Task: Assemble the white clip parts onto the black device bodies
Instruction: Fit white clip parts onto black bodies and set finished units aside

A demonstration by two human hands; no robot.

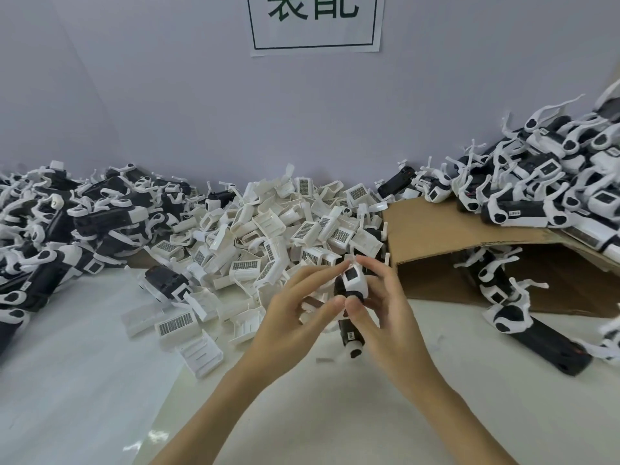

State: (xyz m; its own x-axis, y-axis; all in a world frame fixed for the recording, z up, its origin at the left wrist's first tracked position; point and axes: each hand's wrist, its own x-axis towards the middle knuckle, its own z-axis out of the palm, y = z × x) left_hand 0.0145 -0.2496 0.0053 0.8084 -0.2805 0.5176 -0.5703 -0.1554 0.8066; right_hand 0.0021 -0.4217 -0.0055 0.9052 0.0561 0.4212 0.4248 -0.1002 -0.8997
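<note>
Above near-centre bench: left hand (295, 307) and right hand (379, 303) pinching white clip (356, 282) onto black device body (349, 327), other fingers spread. Could seat crooked or slip if pressed unevenly. Loose clip pile (268, 236) just behind; finished units (536, 182) far right on cardboard (446, 229).

A white table (84, 380) is shown. A central heap of white clip parts (268, 236) is piled on it, flanked at left by a pile of black device bodies (50, 229). At right, flattened brown cardboard (436, 226) is laid, bearing further bodies (553, 182).
</note>
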